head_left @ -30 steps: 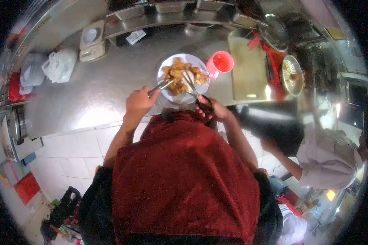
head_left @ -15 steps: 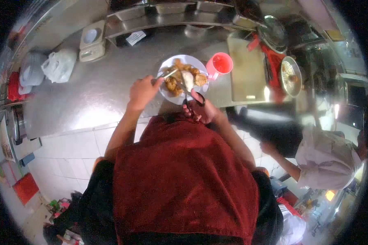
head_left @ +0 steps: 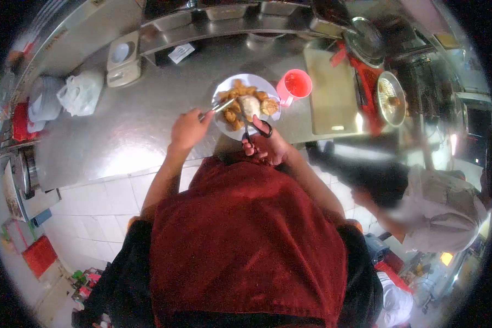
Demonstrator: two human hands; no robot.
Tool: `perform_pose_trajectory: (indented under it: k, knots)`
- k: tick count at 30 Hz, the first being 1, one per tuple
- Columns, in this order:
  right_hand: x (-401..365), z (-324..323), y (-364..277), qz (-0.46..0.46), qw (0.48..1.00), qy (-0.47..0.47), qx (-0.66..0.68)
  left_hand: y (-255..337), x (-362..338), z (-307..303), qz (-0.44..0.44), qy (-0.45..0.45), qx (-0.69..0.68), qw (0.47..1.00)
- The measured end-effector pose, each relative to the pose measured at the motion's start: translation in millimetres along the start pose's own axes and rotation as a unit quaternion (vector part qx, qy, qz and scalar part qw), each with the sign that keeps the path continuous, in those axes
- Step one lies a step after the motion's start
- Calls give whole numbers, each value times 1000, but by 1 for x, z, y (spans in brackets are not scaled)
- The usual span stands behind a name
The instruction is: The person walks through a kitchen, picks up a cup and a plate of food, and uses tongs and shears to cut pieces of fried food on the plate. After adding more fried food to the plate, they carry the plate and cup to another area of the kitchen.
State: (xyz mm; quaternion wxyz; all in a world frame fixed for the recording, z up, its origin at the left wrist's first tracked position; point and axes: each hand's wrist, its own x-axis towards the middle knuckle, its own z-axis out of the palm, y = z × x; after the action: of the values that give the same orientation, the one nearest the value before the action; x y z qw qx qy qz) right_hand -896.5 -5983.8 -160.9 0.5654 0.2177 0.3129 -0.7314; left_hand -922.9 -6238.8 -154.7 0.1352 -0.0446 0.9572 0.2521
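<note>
A white plate point(head_left: 220, 90) on the steel counter carries golden-brown fried food pieces point(head_left: 240, 89) and a rounded white lump point(head_left: 250, 106). At the plate's left edge my left hand point(head_left: 190, 128) is closed on slim metal tongs point(head_left: 222, 106), whose tips reach over the food. Below the plate my right hand point(head_left: 271, 147) grips black-handled scissors point(head_left: 264, 129), fingers in the loops. Their blades point up over the plate, among the food beside the white lump; the blade tips are hard to make out. A pink cup point(head_left: 287, 87) stands right of the plate.
A cutting board point(head_left: 327, 93) lies to the right, with a metal strainer point(head_left: 391, 98) beyond it. On the left are a kitchen scale point(head_left: 123, 60) and a white plastic bag point(head_left: 81, 93). A co-worker in a light shirt point(head_left: 443, 208) stands at right, an arm extended.
The tongs have drawn slightly left and down. The scissors have shifted a little, and the white lump shows more fully. The co-worker has moved slightly.
</note>
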Motion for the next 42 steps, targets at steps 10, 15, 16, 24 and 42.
perform_pose_trajectory:
  k: [10, 15, 16, 24, 42]
  knots:
    - [2, 7, 2, -116, 976, 101, -156, 4, -2, -9, -6, -26, 16, 1000]
    - [-9, -3, 4, -73, 981, 62, -167, -16, 8, 5, 33, 34, 10, 999]
    - [-12, -7, 5, -80, 982, 64, -161, -24, 12, 10, 57, 71, -3, 996]
    - [-68, -21, 7, -57, 969, 96, -219, 10, 23, -6, 38, 4, -154, 987]
    - [-276, -207, 84, -333, 787, 387, -346, 413, 123, 89, 348, -251, -141, 892]
